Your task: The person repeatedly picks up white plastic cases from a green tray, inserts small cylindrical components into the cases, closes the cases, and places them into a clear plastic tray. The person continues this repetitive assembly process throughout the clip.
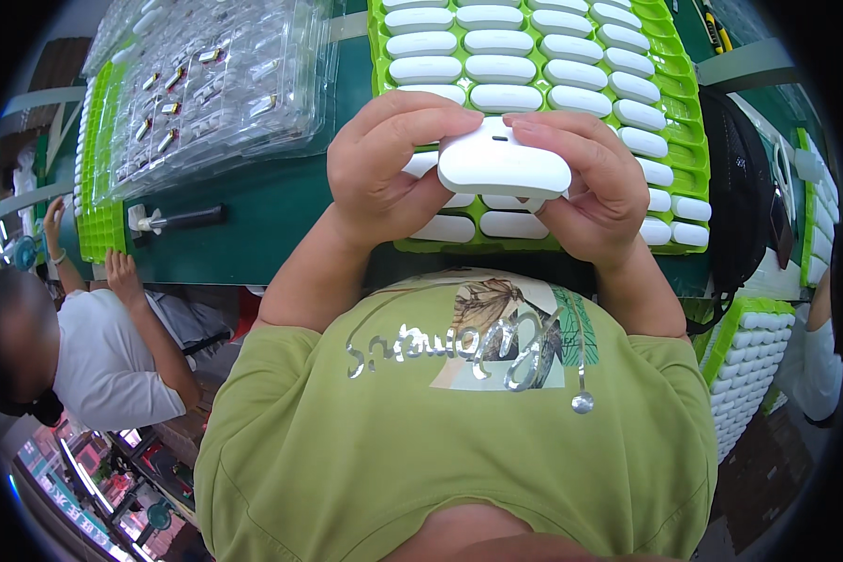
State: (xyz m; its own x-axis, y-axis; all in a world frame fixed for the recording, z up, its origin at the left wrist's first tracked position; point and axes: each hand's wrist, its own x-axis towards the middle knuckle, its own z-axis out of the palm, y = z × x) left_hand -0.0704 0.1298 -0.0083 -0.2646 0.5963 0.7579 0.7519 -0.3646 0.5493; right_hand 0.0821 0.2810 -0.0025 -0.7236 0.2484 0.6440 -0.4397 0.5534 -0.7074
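Between my two hands is a white oval plastic case [504,170] with a small dark slot on its face, held up above a green tray [686,187]. My left hand [389,159] grips the case's left end, thumb and fingers closed on it. On the other end, my right hand [590,178] is wrapped round it, its fingers partly hidden under the case. Rows of similar white oval cases [498,43] lie in the tray beneath and beyond my hands.
Stacked clear plastic trays [225,103] with small metallic parts stand at the left. A dark-handled hammer-like tool [178,218] lies on the green table [253,245]. A black bag [735,187] is at the right. A co-worker [112,347] sits at the left by another green tray [100,225].
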